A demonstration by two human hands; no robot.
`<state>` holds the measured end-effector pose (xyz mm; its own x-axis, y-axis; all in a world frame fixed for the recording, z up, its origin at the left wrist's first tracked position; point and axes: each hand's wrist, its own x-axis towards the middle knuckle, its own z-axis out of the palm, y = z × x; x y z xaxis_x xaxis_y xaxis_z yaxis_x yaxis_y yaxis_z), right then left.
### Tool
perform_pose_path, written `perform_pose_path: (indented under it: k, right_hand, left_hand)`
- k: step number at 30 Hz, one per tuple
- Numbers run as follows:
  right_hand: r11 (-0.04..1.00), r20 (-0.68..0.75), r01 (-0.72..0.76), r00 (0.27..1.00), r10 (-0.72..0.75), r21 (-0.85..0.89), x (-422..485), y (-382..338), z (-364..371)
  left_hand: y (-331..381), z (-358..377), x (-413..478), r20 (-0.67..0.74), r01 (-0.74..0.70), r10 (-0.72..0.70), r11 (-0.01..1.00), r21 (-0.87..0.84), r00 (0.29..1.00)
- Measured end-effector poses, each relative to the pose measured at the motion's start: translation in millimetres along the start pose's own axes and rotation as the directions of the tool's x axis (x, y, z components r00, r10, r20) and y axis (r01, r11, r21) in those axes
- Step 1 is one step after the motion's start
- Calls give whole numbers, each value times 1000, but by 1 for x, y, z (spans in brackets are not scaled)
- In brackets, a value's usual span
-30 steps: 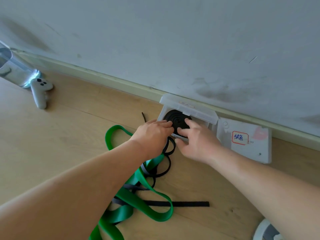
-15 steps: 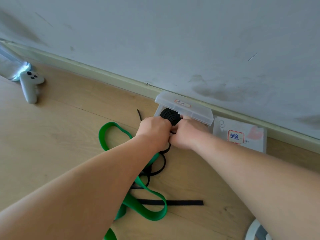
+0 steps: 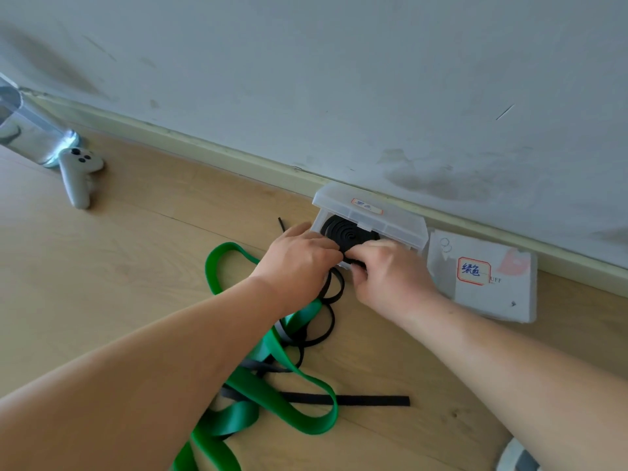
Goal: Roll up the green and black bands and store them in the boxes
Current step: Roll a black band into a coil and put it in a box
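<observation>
The black band (image 3: 343, 232) lies as a flat spiral, face up, inside the clear box (image 3: 370, 215) at centre right, under its half-raised lid. Its loose tail trails down the frame in loops to a straight end lying left to right. The right hand (image 3: 390, 277) has a narrow grip, pinching the band at the box's front edge. The left hand (image 3: 299, 263) curls beside it with its fingertips hidden, so its grip cannot be told. The green band (image 3: 265, 379) sprawls unrolled and is cut off at the bottom edge. A labelled white box (image 3: 482, 277) sits just right of the clear one on the wooden floor (image 3: 136, 266), against a scuffed wall (image 3: 339, 79). A controller (image 3: 76, 175) lies at the upper left.
</observation>
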<state>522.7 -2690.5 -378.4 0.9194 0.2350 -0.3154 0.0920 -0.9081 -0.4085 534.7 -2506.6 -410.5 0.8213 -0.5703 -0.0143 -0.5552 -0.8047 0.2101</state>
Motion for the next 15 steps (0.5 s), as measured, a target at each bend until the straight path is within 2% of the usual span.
perform_pose_path:
  k: [4,11,15]
  right_hand:
    - [999,53,-30,998,29,17,-4,-1,2]
    - [994,192,-100,975,108,-54,-9,-2,-6]
    - [986,195,-163,967,165,-29,1,1,-8]
  left_hand:
    - [5,-1,-1,18,75,-74,993,-96,997]
    - [13,-5,13,182,248,-230,965,-84,956]
    - [17,-12,23,240,283,-258,956,-76,936]
